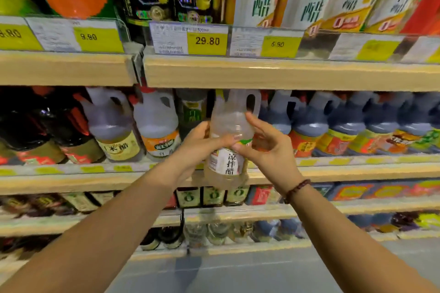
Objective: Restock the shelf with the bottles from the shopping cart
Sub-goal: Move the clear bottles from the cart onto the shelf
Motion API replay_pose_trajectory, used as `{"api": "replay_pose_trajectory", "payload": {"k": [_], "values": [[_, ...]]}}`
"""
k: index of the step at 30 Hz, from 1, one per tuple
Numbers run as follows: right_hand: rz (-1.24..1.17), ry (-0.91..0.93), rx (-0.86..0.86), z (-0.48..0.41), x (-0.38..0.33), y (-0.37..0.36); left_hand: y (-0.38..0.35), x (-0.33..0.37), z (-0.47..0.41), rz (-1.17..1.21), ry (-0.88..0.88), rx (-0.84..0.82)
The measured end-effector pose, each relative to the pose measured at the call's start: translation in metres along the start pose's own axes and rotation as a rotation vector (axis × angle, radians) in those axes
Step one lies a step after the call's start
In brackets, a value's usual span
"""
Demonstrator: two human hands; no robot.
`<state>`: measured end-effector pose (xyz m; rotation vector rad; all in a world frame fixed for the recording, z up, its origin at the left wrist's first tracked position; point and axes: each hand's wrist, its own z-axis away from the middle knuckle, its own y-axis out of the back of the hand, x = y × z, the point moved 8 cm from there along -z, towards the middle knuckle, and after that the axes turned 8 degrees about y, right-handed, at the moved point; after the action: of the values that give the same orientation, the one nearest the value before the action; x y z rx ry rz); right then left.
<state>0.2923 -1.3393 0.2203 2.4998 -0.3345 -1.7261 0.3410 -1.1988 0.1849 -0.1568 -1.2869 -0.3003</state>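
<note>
Clear plastic forms the bottle (228,126): jug-shaped, with a moulded loop handle, pale liquid and a white label. It is held upright in front of the wood-edged shelf (333,171), before a row of jugs (157,123). It is gripped by the left hand (202,143); the right hand (266,147) is spread, with thumb and forefinger touching it.

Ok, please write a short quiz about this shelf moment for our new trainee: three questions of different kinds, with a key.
1. True or false: the clear vinegar bottle already stands on the shelf.
2. Which wrist wears the bead bracelet? A) left B) right C) both
3. Fill in: the yellow price tag above the left hand reads ___.
Key: 1 false, it is held in the air in front of the shelf edge; 2 B; 3 29.80.
</note>
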Motion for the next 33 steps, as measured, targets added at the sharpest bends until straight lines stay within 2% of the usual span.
{"api": "replay_pose_trajectory", "payload": {"k": [6,12,16,22,27,33], "values": [[0.05,0.047,-0.02,-0.027,0.007,0.005,0.001,0.014,-0.012,-0.001,0.025,-0.05],[0.114,0.133,-0.016,-0.044,0.02,0.01,0.012,0.006,-0.037,-0.085,0.126,0.042],[0.191,0.194,-0.035,-0.051,0.02,0.008,0.003,0.01,-0.052,-0.133,0.067,-0.045],[0.489,0.341,-0.115,-0.048,0.02,-0.007,0.004,0.003,-0.051,0.029,-0.131,-0.04],[0.58,0.361,-0.14,-0.044,0.029,-0.013,0.003,-0.009,-0.054,0.053,-0.151,-0.034],[0.562,0.307,-0.171,-0.04,0.035,-0.013,0.005,-0.017,-0.056,0.052,-0.12,-0.011]]}}
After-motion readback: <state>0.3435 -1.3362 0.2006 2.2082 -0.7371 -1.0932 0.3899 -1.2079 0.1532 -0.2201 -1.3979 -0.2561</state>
